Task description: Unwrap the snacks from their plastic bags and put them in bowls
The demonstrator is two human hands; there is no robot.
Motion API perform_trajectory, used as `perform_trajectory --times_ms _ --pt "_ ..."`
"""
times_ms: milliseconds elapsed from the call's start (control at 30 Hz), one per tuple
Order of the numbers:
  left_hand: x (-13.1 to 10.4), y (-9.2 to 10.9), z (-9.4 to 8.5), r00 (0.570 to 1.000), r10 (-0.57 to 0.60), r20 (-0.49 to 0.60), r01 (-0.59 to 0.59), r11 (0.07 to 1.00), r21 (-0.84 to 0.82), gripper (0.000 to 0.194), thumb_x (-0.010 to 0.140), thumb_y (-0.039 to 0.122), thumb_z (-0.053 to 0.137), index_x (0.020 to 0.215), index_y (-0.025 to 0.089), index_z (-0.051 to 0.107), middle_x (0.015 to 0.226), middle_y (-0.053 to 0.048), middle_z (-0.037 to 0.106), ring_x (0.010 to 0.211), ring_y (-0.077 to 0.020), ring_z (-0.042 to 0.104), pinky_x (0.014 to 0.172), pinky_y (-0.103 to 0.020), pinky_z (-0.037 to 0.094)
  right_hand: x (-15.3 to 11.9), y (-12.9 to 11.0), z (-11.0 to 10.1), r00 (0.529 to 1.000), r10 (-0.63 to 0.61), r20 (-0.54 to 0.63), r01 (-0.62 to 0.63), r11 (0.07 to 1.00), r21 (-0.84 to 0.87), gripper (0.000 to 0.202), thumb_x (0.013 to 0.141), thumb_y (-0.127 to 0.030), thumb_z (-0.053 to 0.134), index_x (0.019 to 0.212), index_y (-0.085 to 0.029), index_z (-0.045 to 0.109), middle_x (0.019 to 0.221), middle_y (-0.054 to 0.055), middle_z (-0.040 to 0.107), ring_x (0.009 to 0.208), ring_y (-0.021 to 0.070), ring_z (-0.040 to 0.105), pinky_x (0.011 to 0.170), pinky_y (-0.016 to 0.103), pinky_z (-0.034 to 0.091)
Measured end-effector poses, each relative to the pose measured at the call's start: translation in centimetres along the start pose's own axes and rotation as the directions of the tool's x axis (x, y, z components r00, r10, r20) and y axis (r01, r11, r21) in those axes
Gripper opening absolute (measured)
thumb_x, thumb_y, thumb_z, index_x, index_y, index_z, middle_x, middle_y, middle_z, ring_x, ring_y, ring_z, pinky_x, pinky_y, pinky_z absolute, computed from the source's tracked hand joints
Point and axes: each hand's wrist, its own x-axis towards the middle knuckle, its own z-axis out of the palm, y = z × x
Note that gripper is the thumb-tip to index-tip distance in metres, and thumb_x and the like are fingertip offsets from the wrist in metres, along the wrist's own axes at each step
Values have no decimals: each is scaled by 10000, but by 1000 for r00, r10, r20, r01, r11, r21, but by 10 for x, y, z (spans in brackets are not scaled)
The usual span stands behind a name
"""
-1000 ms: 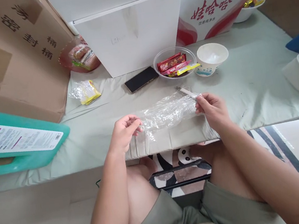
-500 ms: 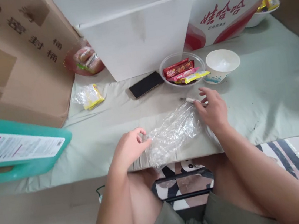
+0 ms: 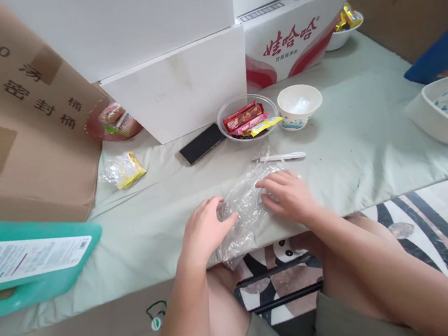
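Note:
Crumpled clear plastic film (image 3: 246,204) lies near the table's front edge and hangs slightly over it. My left hand (image 3: 208,229) is at its left side, fingers apart and curved, touching the film. On the film's right part rests my right hand (image 3: 287,195), its fingers spread and gripping nothing. A white-handled tool (image 3: 283,157) with a thin dark tip lies just beyond my right hand, its tip end beside the film. Behind it are a clear bowl (image 3: 250,136) of red, pink and yellow wrapped snacks and a white paper cup (image 3: 300,106).
A black phone (image 3: 201,144) lies left of the bowl. Yellow packets (image 3: 129,171) in clear wrap are further left. A green container (image 3: 39,285) and carton (image 3: 25,164) stand left, white boxes (image 3: 182,84) behind, a white basket (image 3: 435,114) right.
My right hand has let go of the white-handled tool, which now lies on the table, and has come nearer onto the film. My left hand has opened. The camera view has shifted right.

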Motion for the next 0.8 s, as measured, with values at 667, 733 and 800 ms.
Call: perform_trajectory --times_ms 667,733,800 --pt "55 22 13 999 39 -5 -27 586 -810 296 714 423 683 654 191 509 771 -1 631 689 -122 575 627 -240 455 -5 9 2 985 150 -83 -132 973 187 323 858 -156 498 1124 -234 663 1222 129 660 1221 308 594 1054 510 471" --pt "55 24 12 999 -26 -47 -33 399 -916 330 682 437 715 696 202 484 856 -16 688 712 -128 633 642 -248 498 -2 7 3 944 302 -132 -253 920 300 310 891 -257 527 1185 -236 623 1245 140 638 1171 305 620 988 490 518" --pt "56 27 14 989 -69 -132 -109 272 -956 390 674 422 741 716 213 414 871 -8 709 700 -121 664 656 -250 519 -1 5 5 898 437 -41 -356 780 514 432 934 -388 498 1339 -238 519 1262 151 640 1038 274 678 831 434 577"
